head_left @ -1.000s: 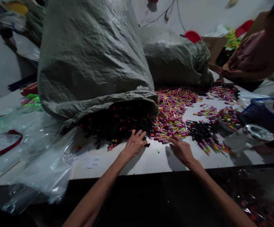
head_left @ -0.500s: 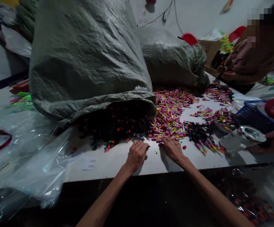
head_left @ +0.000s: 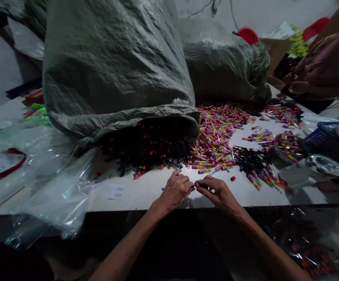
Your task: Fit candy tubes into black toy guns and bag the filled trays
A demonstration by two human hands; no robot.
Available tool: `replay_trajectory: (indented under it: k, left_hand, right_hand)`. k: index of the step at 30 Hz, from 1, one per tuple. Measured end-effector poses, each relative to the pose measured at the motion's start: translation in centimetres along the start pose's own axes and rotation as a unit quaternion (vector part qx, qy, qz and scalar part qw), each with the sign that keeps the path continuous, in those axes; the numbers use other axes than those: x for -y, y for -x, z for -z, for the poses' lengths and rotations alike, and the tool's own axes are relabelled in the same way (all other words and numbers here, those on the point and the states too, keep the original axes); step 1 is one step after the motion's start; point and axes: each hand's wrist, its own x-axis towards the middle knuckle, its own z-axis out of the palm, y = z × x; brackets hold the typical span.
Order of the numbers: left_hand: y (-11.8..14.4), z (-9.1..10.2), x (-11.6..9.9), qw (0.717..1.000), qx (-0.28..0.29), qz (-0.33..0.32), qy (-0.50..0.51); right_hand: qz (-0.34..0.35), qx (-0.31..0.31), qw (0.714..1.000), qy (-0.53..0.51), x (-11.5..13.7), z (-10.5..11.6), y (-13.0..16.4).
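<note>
Where both hands' fingers (head_left: 190, 186) meet, small piece (head_left: 197, 184) pinched

A large grey woven sack (head_left: 113, 70) lies on the white table (head_left: 146, 193), its mouth spilling dark pieces. A second sack (head_left: 222, 66) lies behind it. Clear plastic bags (head_left: 49, 183) sprawl at the left. A blue basket (head_left: 323, 140) and a roll of tape (head_left: 312, 171) sit at the right, near another person's arm (head_left: 321, 66).

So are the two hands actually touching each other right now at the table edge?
Cannot tell. In the head view the left hand and right hand meet fingertip to fingertip around a small dark piece, which hides whether the fingers themselves touch.
</note>
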Motion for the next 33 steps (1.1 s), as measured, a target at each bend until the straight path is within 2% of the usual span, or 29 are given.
replay_trajectory:
  k: [4,7,15,18,20,22,25,28,29,31,33]
  left_hand:
    - [-0.1,0.1,-0.3,1.000,-0.003,-0.016,-0.011]
    - [-0.3,0.3,-0.4,0.999,0.007,-0.031,-0.026]
    - [0.3,0.1,-1.5,0.998,0.050,-0.047,-0.002]
    - [0.8,-0.5,-2.5,0.994,0.075,-0.078,-0.003]
    - [0.8,-0.8,-3.3,0.990,0.100,-0.097,0.001]
    - [0.4,-0.6,-3.7,0.988,0.113,-0.107,0.003]
    - [-1.2,0.5,-3.1,0.992,0.073,-0.107,-0.001]
    - [-2.7,1.3,-0.5,0.999,-0.010,-0.043,-0.030]
    - [-3.0,1.3,0.7,0.998,-0.023,-0.010,-0.051]
    - [-3.2,0.9,3.3,0.994,-0.017,0.036,-0.103]
    - [-3.1,0.1,5.6,0.988,-0.001,0.035,-0.149]
  right_hand:
    - [0.001,0.012,0.999,-0.034,-0.1,0.4,0.5]
    - [0.001,0.034,0.999,-0.018,0.1,0.6,0.9]
    - [0.010,0.095,0.984,0.151,1.0,0.4,1.9]
    - [-0.013,0.148,0.967,0.206,1.3,0.3,2.5]
    - [-0.026,0.186,0.961,0.201,1.2,0.2,3.0]
    - [-0.030,0.188,0.969,0.156,0.6,0.1,3.5]
    - [-0.037,0.104,0.987,0.118,-1.5,1.2,4.0]
    - [-0.067,-0.045,0.985,0.153,-5.1,4.9,4.3]
    - [-0.081,-0.103,0.974,0.187,-6.3,6.5,4.3]
    - [-0.111,-0.210,0.926,0.292,-8.2,9.5,4.2]
    - [-0.122,-0.274,0.875,0.381,-8.9,10.8,3.6]
